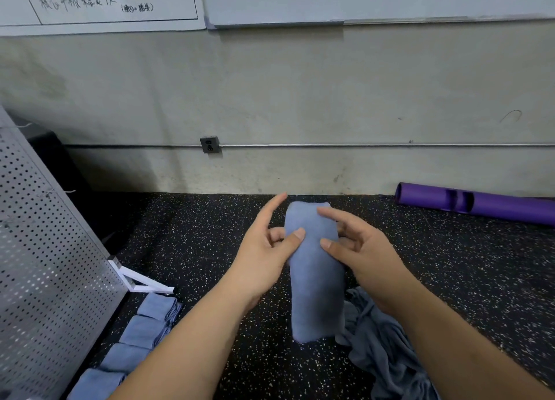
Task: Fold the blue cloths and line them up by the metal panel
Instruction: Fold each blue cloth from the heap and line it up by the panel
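Four folded blue cloths (141,336) lie in a row along the foot of the perforated metal panel (45,264), at lower left. A fifth blue cloth (315,285), folded into a long strip, hangs upright in the air over the speckled floor (204,234), pinched near its top by both hands. The left hand (264,249) presses its thumb on the front with fingers behind and the forefinger stretched free. The right hand (363,249) pinches likewise, thumb in front.

The hold looks light and high, so the loose lower end could fall open or the strip could slip. Carried leftward, it might knock the row askew or catch the panel's white foot bracket (141,282). Open floor lies between hands and panel. The heap of unfolded cloths (387,345) crowds the right, and a purple tube (495,206) rests by the wall (300,99), well apart.
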### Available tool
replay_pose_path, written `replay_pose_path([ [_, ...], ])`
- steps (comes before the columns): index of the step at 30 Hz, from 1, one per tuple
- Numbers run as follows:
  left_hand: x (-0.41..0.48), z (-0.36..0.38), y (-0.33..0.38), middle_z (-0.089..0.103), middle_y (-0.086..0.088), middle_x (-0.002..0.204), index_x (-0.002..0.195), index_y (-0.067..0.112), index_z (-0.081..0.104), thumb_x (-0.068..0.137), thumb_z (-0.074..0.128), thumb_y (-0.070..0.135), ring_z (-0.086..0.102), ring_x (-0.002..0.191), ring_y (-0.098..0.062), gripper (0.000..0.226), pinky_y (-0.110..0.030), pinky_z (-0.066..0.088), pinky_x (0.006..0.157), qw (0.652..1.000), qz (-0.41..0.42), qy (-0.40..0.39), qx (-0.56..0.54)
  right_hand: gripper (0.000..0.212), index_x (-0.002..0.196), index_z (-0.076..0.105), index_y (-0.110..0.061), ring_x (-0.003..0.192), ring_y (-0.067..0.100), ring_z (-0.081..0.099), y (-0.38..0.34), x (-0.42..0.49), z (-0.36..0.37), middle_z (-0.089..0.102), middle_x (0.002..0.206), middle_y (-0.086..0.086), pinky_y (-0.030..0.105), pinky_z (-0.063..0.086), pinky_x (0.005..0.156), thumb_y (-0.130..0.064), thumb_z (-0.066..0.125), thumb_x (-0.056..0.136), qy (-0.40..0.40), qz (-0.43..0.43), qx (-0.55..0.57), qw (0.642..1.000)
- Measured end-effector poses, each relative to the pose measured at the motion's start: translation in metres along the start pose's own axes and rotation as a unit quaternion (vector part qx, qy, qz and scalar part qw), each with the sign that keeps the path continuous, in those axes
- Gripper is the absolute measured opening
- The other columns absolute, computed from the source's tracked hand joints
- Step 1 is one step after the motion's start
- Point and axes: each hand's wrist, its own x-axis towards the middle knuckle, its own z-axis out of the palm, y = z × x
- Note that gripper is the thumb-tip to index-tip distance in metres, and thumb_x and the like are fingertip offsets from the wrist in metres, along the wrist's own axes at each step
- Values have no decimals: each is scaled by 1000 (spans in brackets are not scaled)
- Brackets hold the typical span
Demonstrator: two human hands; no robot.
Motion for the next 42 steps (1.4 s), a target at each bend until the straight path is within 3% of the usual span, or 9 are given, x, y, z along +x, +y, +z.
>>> replay_pose_path([
  [6,1,-6,-13,66,-14,78,149,40,56,93,80,2,53,70,-18,72,-32,47,74,993,-10,-84,84,38,116,80,-36,93,17,72,8,3,-1,81,103,8,29,58,82,-3,71,99,70,12,-34,997],
  [11,3,-9,-18,66,-2,77,133,31,71,92,78,-4,50,70,-18,55,-37,47,72,996,17,-18,82,48,129,75,-28,107,20,76,10,4,-11,80,114,5,28,58,92,-1,81,90,-8,41,-21,999],
  [15,4,-10,-20,73,-2,88,135,27,70,85,84,-5,61,76,-11,61,-36,59,82,992,10,-21,123,60,131,73,-25,103,17,76,12,4,-14,80,114,5,25,60,88,8,85,82,-8,41,-66,997],
  [19,5,-13,-25,75,7,109,140,39,65,80,92,16,70,94,-5,70,-35,59,96,954,19,-9,298,72,138,68,-29,101,15,76,19,5,-17,76,115,3,30,61,92,10,86,80,-25,40,-126,991],
  [25,1,-9,-18,67,17,100,126,40,71,82,91,33,62,91,0,49,-23,50,87,909,69,20,411,60,137,66,-40,98,5,70,27,11,-17,72,115,-15,30,59,91,-8,82,88,-4,3,-303,953],
  [30,7,-16,-20,62,12,119,114,39,70,89,83,43,60,115,-7,28,-31,47,107,943,20,-6,333,36,126,62,-49,95,2,59,17,10,-18,59,111,-15,18,44,81,-28,72,99,-17,-4,-364,931],
  [33,3,-12,-15,69,8,94,107,25,70,101,73,40,64,87,-11,17,-34,55,86,982,-21,-35,185,22,122,65,-41,105,-6,59,9,11,-20,60,118,-15,8,43,82,-32,68,103,-26,13,-330,943],
  [36,-1,-7,-12,64,10,83,113,18,67,103,69,40,62,83,-9,24,-31,53,81,990,-43,-43,127,19,123,72,-28,110,3,70,8,9,-20,76,118,-9,22,53,93,-28,59,109,-54,36,-213,975],
  [42,-3,-8,-12,79,-10,116,144,24,50,93,84,17,75,113,-32,61,-51,60,99,981,-92,-135,107,26,126,74,-19,112,20,75,8,10,-21,81,114,-1,44,58,99,-27,53,112,42,67,-46,996],
])
